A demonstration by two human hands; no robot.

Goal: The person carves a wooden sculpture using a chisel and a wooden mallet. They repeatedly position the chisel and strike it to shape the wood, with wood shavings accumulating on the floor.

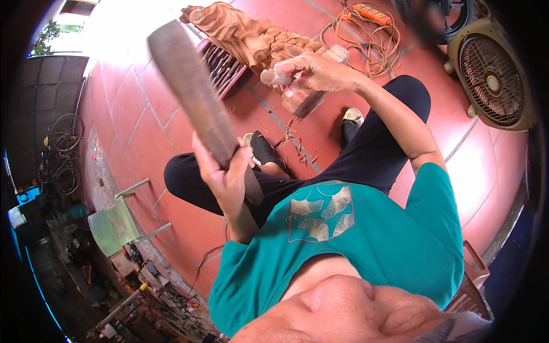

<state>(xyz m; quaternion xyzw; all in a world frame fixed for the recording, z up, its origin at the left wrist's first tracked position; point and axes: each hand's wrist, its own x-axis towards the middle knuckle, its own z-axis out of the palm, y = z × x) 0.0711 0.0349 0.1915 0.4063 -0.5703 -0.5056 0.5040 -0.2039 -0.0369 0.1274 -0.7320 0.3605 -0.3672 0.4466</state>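
My left hand (224, 170) is closed around a long, flat wooden mallet (186, 86), raised at a slant and blurred toward its far end. In my right hand (326, 71), the fingers grip a short round wooden chisel handle (277, 78); its blade is out of sight. Just below those fingers is a rough wood block (302, 103), and I cannot tell whether it touches the hand. Beyond both hands lies a carved wooden sculpture (251, 35) with wavy and scale-like relief. The right hand covers part of its near end.
A pink tray of slender tools (219, 67) sits beside the sculpture. Wood shavings (291, 139) lie between my feet on the red tiles (154, 143). An orange power strip (372, 14) with coiled cord and a fan (492, 80) stand right. A green chair (117, 223) is left.
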